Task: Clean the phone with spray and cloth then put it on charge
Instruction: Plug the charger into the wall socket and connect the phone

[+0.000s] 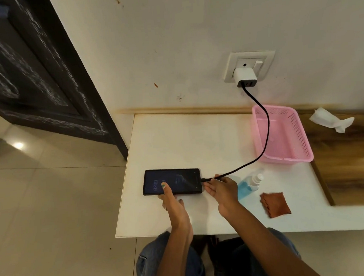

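While your left hand (174,205) lies at the near edge of the phone (172,181), its fingers are spread flat rather than curled, with one fingertip pressed on the lit screen and nothing gripped. Your right hand (220,188) sits just beside the phone's right end, loosely open with the palm turned up and the fingers under the black charging cable (265,136) close to its plug; you cannot tell from this angle whether they actually pinch it. That plug is seated in the phone's right end, and the phone lies flat, screen up, on the white tabletop (187,141) near its front left corner (the display shows a clock readout). From your right hand the cable rises across the pink plastic basket (302,142) to the white charger (244,76), which is plugged into the wall socket (232,67). Just right of your right hand stands a small spray bottle (250,183) of blue liquid, partly hidden by your wrist, and near it lies a folded brown cloth (276,204). Farther back on the wooden surface (350,158), well apart from the rest, rests a crumpled white tissue (333,123).
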`<state>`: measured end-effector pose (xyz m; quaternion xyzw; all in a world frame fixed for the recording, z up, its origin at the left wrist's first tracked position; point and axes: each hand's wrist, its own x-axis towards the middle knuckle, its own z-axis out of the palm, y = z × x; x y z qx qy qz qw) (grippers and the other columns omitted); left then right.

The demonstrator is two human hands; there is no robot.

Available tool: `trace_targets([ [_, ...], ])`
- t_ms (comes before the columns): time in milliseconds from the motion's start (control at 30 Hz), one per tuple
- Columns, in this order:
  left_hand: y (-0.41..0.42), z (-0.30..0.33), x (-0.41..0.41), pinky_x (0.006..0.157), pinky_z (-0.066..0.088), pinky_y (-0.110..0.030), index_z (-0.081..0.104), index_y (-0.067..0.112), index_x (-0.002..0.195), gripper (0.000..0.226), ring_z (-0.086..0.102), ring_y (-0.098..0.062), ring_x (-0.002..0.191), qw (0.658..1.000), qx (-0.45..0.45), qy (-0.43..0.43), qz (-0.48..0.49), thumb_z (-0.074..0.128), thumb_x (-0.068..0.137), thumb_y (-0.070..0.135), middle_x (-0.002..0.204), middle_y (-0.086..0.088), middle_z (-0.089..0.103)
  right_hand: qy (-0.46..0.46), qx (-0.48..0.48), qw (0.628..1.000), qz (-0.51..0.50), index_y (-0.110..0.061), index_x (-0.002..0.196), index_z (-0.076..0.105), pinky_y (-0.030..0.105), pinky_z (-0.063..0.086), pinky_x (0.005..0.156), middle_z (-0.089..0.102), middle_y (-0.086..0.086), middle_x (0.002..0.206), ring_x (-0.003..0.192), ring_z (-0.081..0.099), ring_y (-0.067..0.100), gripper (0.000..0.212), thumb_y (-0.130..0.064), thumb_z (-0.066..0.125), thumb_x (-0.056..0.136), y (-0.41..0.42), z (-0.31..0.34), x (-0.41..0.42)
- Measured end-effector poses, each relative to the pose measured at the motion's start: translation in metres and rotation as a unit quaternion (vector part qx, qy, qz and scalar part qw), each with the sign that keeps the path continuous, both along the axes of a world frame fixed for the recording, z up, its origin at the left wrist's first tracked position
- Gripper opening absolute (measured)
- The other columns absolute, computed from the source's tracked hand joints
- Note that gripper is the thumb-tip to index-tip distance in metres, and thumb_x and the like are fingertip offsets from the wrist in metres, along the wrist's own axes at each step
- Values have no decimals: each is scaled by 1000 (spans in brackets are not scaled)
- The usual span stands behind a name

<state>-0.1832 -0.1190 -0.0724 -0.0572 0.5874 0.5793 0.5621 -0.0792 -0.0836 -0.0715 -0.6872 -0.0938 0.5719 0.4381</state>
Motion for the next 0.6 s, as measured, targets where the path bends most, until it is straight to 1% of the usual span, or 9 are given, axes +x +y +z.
trace_targets([
  [67,-1,0,1,117,26,-42,13,21,151,65,27,-28,142,1000,-4,12,0,37,97,47,154,-12,24,-16,1,1000,4,5,116,54,38,52,88,64,24,105,91,65,33,30,4,58,86,-1,2,-3],
  [167,-1,-1,1,114,31,-43,18,20,150,62,31,-29,139,999,-21,26,-6,37,97,46,151,-13,28,-60,0,998,22,3,126,49,40,49,96,61,24,114,103,61,35,41,0,59,86,-4,4,-7],
  [233,-1,-1,2,112,33,-42,20,18,149,61,34,-30,137,999,-33,34,-7,36,97,46,150,-14,30,-67,0,998,22,0,129,47,37,50,93,61,20,113,102,61,33,43,-1,58,87,-6,6,-9],
  [300,0,-1,2,112,34,-42,20,18,149,61,35,-31,137,999,-39,37,-5,37,98,46,150,-14,29,-65,-5,998,21,-1,127,48,37,50,91,62,21,109,103,62,34,41,0,56,87,-9,9,-10],
  [367,0,0,2,111,34,-42,20,19,149,61,36,-31,136,998,-44,41,2,38,98,45,150,-14,29,-67,-12,997,26,-1,125,49,39,49,93,62,25,112,105,60,36,39,0,56,87,-12,11,-10],
  [467,0,-2,5,110,34,-42,17,18,150,63,37,-32,134,997,-63,54,0,40,97,45,149,-13,30,-61,-22,998,26,-2,133,43,38,49,95,59,22,118,105,60,34,48,1,56,87,-13,11,-10],
  [600,-1,-2,9,110,34,-44,21,18,146,59,37,-32,134,994,-77,79,-7,40,97,44,147,-13,30,-53,-36,998,3,1,122,49,42,48,97,56,29,119,108,58,38,34,3,53,88,-15,16,-10],
])
